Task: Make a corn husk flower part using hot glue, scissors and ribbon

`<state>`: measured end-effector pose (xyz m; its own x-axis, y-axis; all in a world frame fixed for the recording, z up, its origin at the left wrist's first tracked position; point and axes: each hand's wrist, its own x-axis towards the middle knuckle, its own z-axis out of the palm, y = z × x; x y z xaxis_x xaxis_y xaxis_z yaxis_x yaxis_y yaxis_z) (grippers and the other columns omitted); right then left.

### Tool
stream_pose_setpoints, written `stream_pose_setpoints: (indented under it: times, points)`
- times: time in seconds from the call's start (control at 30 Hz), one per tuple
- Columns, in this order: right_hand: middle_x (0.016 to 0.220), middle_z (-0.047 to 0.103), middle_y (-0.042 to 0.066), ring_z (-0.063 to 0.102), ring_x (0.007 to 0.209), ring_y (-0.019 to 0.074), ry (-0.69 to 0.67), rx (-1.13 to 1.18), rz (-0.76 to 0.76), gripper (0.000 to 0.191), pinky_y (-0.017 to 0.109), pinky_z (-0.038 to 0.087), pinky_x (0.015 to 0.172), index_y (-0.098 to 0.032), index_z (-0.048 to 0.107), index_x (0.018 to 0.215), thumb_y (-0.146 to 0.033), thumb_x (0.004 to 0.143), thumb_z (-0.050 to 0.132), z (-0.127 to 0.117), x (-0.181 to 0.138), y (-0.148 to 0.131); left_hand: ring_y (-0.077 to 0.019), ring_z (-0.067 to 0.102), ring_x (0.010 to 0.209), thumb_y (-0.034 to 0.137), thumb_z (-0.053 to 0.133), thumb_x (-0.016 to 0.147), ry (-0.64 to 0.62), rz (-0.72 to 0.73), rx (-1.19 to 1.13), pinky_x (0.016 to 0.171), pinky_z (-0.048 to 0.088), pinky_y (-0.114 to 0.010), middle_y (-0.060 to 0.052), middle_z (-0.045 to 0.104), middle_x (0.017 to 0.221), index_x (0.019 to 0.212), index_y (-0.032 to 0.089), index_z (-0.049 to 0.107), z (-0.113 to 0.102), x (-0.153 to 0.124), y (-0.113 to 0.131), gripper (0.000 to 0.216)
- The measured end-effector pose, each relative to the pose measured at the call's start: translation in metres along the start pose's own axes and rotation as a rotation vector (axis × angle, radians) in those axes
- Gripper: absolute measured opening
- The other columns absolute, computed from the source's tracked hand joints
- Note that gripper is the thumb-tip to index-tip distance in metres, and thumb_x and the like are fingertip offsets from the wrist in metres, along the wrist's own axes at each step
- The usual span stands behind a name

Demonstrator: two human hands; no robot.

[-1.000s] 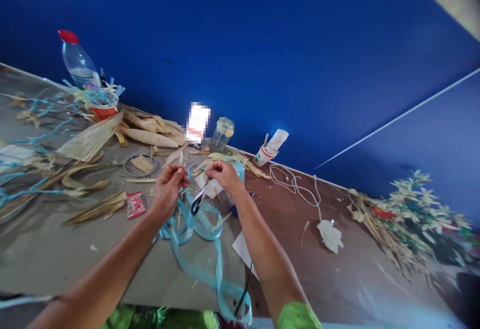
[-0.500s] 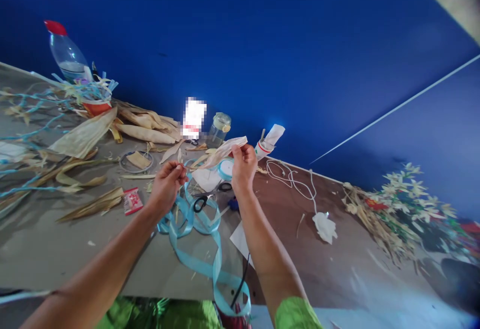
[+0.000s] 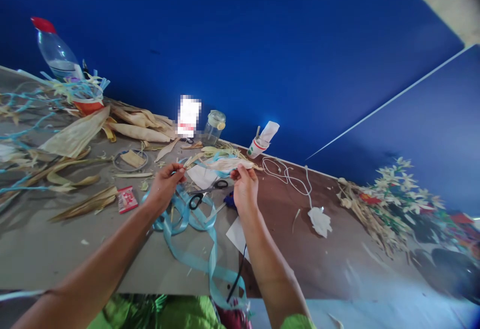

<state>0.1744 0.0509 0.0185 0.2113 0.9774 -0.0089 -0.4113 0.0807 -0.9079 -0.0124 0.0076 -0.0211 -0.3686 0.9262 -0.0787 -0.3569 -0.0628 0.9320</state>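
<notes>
A pale, dried corn husk (image 3: 227,164) is stretched between my two hands above the table. My left hand (image 3: 167,185) is closed in a pinch near its narrow left end; the exact grip is hidden by the fingers. At the right end, my right hand (image 3: 245,186) pinches the husk between thumb and fingers. Below and between the hands lie black-handled scissors (image 3: 197,200) and a loose light-blue ribbon (image 3: 190,256) that trails to the table's front edge. A white paper piece (image 3: 202,176) rests under the husk.
Dried husks (image 3: 142,133) are piled at the back left beside a red-capped bottle (image 3: 56,51). A clear jar (image 3: 214,126) and a white cup (image 3: 257,147) stand along the blue wall. White cable (image 3: 287,175), a red packet (image 3: 126,199) and white artificial flowers (image 3: 403,189) also lie about.
My right hand has come down, bringing its end of the husk lower and more level. My left hand stays in its pinch. The view has shifted slightly.
</notes>
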Motion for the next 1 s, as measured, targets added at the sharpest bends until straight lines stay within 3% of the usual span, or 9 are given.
stream_pose_setpoints:
  times: [0.13,0.33,0.47,0.57,0.7,0.77,0.87,1.0]
  points:
    - [0.054,0.050,-0.009,0.045,0.044,0.0052,0.013,0.013,0.031,0.024,0.019,0.037,0.045,-0.018,0.049,0.068,-0.032,0.065,0.068,-0.005,0.000,0.007,-0.0081,0.055,0.058,0.029,0.077,0.061,-0.059,-0.056,-0.099,0.057,0.043,-0.020,0.002,0.061,0.070,0.074,0.017,0.063,0.001,-0.002,0.001,0.023]
    - [0.061,0.059,-0.004,0.057,0.053,0.0095,-0.038,0.113,0.206,0.020,0.021,0.046,0.051,-0.018,0.053,0.073,-0.028,0.065,0.068,0.008,-0.013,0.017,-0.0117,0.063,0.069,0.021,0.078,0.062,-0.273,-0.230,-0.251,0.067,0.050,-0.026,-0.005,0.068,0.096,0.072,0.016,0.064,0.004,-0.010,0.006,0.019]
    - [0.061,0.061,-0.002,0.058,0.053,0.0111,-0.221,0.033,0.347,0.020,0.022,0.047,0.050,-0.017,0.055,0.072,-0.031,0.065,0.069,0.017,-0.023,0.026,-0.0124,0.063,0.070,0.019,0.080,0.059,-0.289,-0.238,-0.308,0.066,0.050,-0.022,-0.002,0.067,0.076,0.070,0.016,0.065,0.006,-0.011,0.008,0.018]
    - [0.064,0.061,-0.002,0.055,0.052,0.0109,-0.447,-0.301,0.323,0.018,0.024,0.046,0.052,-0.016,0.060,0.079,-0.026,0.067,0.067,0.014,-0.019,0.029,-0.0094,0.060,0.060,0.020,0.080,0.057,-0.176,-0.188,-0.334,0.060,0.049,-0.020,0.002,0.064,0.069,0.070,0.017,0.065,0.006,-0.008,0.009,0.020]
    - [0.088,0.063,0.002,0.057,0.070,0.0121,-0.542,-0.991,-0.084,0.024,0.027,0.047,0.072,-0.017,0.065,0.093,-0.013,0.069,0.063,0.006,0.000,0.028,-0.0077,0.055,0.055,0.024,0.079,0.057,-0.002,-0.079,-0.236,0.053,0.046,-0.019,0.001,0.064,0.070,0.071,0.015,0.066,0.003,-0.001,0.010,0.020]
    - [0.093,0.063,0.005,0.058,0.079,0.0148,-0.629,-1.223,-0.170,0.021,0.028,0.045,0.077,-0.016,0.066,0.095,-0.017,0.075,0.061,0.007,0.006,0.032,-0.0075,0.054,0.055,0.026,0.078,0.057,0.035,-0.047,-0.197,0.052,0.045,-0.019,0.000,0.064,0.071,0.071,0.016,0.066,0.002,0.001,0.009,0.021]
    - [0.097,0.062,0.008,0.058,0.088,0.0186,-0.809,-1.449,-0.197,0.019,0.027,0.043,0.076,-0.017,0.068,0.094,-0.026,0.079,0.060,0.013,0.005,0.042,-0.0071,0.054,0.055,0.027,0.078,0.057,0.050,-0.022,-0.176,0.053,0.045,-0.019,0.001,0.064,0.073,0.072,0.016,0.065,0.000,0.002,0.008,0.022]
    - [0.094,0.062,0.008,0.058,0.085,0.0180,-0.870,-1.531,-0.241,0.014,0.026,0.041,0.073,-0.017,0.069,0.085,-0.021,0.079,0.056,0.021,0.001,0.049,-0.0087,0.059,0.057,0.025,0.078,0.058,0.015,-0.047,-0.188,0.057,0.048,-0.021,0.002,0.063,0.070,0.074,0.017,0.063,-0.001,0.002,0.005,0.023]
